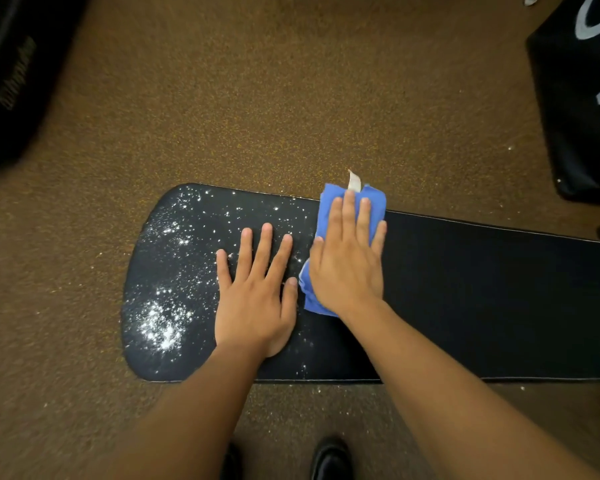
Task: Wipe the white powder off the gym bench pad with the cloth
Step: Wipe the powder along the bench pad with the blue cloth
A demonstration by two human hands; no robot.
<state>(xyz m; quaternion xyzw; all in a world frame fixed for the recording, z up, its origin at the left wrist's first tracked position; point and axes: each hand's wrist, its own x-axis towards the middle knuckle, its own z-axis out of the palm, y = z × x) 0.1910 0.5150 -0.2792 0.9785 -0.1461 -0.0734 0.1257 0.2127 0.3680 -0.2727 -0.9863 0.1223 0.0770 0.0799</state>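
I see one long black desk pad lying across the brown speckled floor. I have two hands on it. My left hand lies flat on the pad with its five fingers straight and spread; its grip holds nothing. My right hand presses flat on one blue cloth, fingers straight, not curled round it. The cloth sits on the pad near the far edge, just beside my left hand, and has one small white tag sticking out. White powder is sprinkled over the left end of the pad, thickest near the near-left corner. The pad to the right of the cloth looks dark and clean. One black shoe shows below.
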